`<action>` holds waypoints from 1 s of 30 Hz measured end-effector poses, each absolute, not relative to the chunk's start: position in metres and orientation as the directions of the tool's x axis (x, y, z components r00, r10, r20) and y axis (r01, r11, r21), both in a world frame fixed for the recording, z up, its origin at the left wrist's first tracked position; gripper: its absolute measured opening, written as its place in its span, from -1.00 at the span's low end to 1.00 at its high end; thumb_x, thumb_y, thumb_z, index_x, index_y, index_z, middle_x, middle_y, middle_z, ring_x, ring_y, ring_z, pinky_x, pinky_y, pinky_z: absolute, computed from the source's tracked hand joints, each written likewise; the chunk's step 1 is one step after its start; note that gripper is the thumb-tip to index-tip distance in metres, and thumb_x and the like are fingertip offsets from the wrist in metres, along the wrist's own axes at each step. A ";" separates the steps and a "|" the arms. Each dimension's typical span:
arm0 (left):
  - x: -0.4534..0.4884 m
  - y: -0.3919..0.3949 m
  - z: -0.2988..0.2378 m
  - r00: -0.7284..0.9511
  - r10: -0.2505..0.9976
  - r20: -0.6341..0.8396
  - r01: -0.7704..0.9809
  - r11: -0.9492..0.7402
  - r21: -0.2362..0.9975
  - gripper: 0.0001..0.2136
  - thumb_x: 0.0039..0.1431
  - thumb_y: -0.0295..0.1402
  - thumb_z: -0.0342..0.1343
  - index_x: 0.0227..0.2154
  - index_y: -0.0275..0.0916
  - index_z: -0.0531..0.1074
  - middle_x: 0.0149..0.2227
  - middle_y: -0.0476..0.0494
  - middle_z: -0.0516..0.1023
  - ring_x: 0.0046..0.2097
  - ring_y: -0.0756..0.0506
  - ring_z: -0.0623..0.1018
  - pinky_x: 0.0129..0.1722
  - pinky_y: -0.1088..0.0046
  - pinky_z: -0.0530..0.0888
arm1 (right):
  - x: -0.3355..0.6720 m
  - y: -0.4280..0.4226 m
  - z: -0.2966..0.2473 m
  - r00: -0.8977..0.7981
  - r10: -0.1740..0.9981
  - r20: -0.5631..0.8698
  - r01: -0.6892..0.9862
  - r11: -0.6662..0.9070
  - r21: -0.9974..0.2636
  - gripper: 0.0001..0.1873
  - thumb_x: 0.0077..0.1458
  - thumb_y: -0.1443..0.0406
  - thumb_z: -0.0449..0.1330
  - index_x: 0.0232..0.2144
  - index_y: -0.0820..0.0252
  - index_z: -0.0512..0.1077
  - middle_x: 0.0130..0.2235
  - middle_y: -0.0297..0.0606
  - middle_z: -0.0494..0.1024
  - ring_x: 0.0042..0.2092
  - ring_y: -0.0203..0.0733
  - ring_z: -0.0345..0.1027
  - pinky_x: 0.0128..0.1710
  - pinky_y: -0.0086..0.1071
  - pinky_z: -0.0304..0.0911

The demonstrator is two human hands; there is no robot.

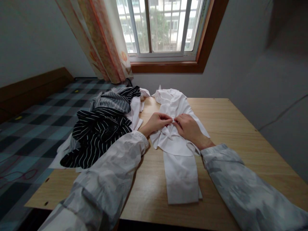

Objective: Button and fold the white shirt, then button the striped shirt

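Observation:
A white shirt (178, 146) lies on the wooden table in front of me, its collar end toward the window. One white sleeve or panel hangs down from it toward the table's near edge. My left hand (157, 122) pinches the shirt's front from the left, thumb and fingers pressed together. From the right, my right hand (186, 126) grips the same front, its fingertips almost meeting the left ones. The small bit of cloth between the fingertips is largely hidden, and whether a button is there I cannot tell.
A heap of clothes with a black-and-white striped garment (103, 128) sits on the left of the table (240, 154). Beyond it is a bed with a checked cover (48, 112). A curtain (103, 38) hangs beside the window (163, 29). A wall borders the table's right side.

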State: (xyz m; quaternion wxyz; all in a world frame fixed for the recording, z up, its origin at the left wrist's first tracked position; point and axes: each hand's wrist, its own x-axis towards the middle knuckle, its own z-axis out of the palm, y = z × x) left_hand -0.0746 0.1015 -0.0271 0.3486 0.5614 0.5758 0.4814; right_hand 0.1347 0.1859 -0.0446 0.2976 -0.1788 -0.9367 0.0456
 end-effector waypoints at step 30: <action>-0.081 0.105 -0.022 -0.083 0.992 0.097 0.212 -0.077 0.974 -0.79 0.22 -0.26 0.41 -0.33 -0.33 0.65 -0.42 -0.11 0.62 -0.43 0.00 0.53 -0.41 0.49 0.43 | 0.138 0.185 -0.036 -0.817 0.251 0.519 0.273 0.961 -0.035 -0.77 0.45 0.38 0.13 -0.23 0.10 0.55 -0.19 -0.04 0.60 -0.05 0.19 0.35 0.26 0.04 0.22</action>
